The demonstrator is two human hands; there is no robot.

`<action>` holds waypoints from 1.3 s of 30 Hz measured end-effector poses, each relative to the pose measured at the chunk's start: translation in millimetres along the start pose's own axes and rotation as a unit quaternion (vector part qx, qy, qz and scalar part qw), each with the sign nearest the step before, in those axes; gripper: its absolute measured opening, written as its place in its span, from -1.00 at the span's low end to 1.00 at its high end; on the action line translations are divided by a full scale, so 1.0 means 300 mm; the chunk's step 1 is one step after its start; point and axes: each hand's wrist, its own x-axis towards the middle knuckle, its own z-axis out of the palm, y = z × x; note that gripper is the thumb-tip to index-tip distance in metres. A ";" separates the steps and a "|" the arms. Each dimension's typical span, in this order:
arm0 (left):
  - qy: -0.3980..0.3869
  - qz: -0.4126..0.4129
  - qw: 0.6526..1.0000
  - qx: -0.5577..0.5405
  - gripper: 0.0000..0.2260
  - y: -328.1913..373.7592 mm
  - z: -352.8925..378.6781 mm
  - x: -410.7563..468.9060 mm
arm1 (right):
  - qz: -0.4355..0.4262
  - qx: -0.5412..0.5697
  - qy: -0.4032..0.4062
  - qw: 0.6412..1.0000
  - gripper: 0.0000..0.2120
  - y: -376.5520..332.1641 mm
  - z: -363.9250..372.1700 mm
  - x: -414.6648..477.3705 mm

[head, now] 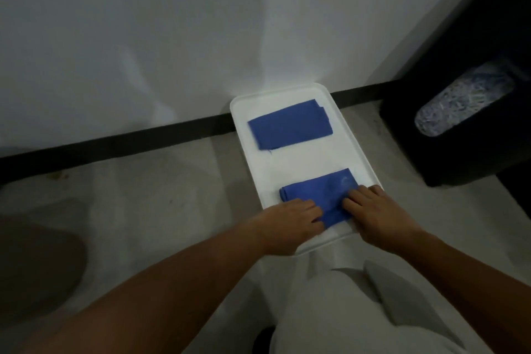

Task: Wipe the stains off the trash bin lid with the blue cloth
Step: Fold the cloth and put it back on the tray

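Nearest the camera, the left hand (290, 223) and right hand (379, 217) lie flat, fingers spread and gripping nothing, pressing a folded blue cloth (319, 195) onto the near end of the white bin lid (298, 158), which sits on the floor (172, 195) against the wall (201, 23). A second blue cloth (290, 128) lies spread on the lid's far end, well apart from the first. No stains show on the bare white between them, though a faint pale smudge marks the near cloth, so wiping looks mostly done, perhaps with the far end left.
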 end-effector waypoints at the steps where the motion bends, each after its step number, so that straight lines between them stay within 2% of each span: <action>1: -0.018 -0.020 1.000 -0.015 -0.82 0.010 -0.017 -0.028 | 0.006 0.000 -0.035 0.999 -0.65 -0.006 -0.024 -0.007; 3: -0.006 -0.099 0.994 -0.051 -0.73 0.042 -0.068 -0.112 | 0.028 0.001 -0.104 0.994 -0.64 -0.013 -0.079 0.015; 4: 0.038 -0.161 0.983 -0.075 -0.68 0.064 -0.106 -0.173 | 0.047 0.000 -0.125 0.991 -0.65 -0.025 -0.124 0.063; 5: 0.107 -0.233 0.961 -0.102 -0.65 0.089 -0.148 -0.250 | 0.062 0.021 -0.119 0.991 -0.65 -0.052 -0.182 0.142; 6: 0.200 -0.304 0.923 -0.126 -0.64 0.118 -0.191 -0.332 | 0.070 0.068 -0.093 0.991 -0.65 -0.096 -0.250 0.242; 7: 0.303 -0.369 0.868 -0.137 -0.67 0.154 -0.231 -0.419 | 0.064 0.137 -0.058 0.987 -0.63 -0.156 -0.330 0.355; 9: 0.479 -0.487 0.721 -0.116 -0.73 0.244 -0.304 -0.606 | -0.010 0.258 -0.025 0.966 -0.61 -0.349 -0.511 0.581; 11: 0.595 -0.587 0.546 -0.065 -0.69 0.329 -0.363 -0.794 | -0.109 0.365 -0.064 0.923 -0.61 -0.607 -0.646 0.772; 14: 0.705 -0.670 0.230 -0.027 -0.68 0.405 -0.397 -1.056 | -0.179 0.481 -0.143 0.846 -0.61 -1.017 -0.706 0.969; 15: 0.719 -0.682 0.123 -0.049 -0.66 0.414 -0.397 -1.133 | -0.190 0.501 -0.158 0.829 -0.61 -1.132 -0.702 1.011; 16: 0.723 -0.685 0.033 -0.085 -0.63 0.416 -0.388 -1.202 | -0.197 0.513 -0.171 0.818 -0.62 -1.228 -0.688 1.049; 17: 0.721 -0.680 -0.031 -0.130 -0.59 0.413 -0.373 -1.258 | -0.198 0.520 -0.182 0.811 -0.62 -1.302 -0.667 1.085; 18: 0.720 -0.665 -0.072 -0.184 -0.58 0.403 -0.360 -1.297 | -0.196 0.522 -0.191 0.808 -0.64 -1.355 -0.644 1.116; 20: 0.723 -0.611 -0.106 -0.304 -0.61 0.380 -0.344 -1.314 | -0.179 0.518 -0.210 0.810 -0.68 -1.409 -0.604 1.162; 23: 0.751 -0.536 -0.082 -0.376 -0.75 0.348 -0.331 -1.285 | -0.131 0.547 -0.235 0.793 -0.77 -1.414 -0.574 1.175; 26: 0.770 -0.523 -0.082 -0.354 -0.85 0.336 -0.328 -1.263 | -0.113 0.545 -0.235 0.797 -0.67 -1.398 -0.569 1.159; 32: 0.752 -0.570 -0.096 -0.316 -0.85 0.424 -0.296 -1.295 | -0.133 0.534 -0.255 0.795 -0.73 -1.439 -0.554 1.095; 39: 0.752 -0.571 -0.083 -0.318 -0.85 0.498 -0.272 -1.296 | -0.127 0.514 -0.260 0.808 -0.69 -1.474 -0.535 1.044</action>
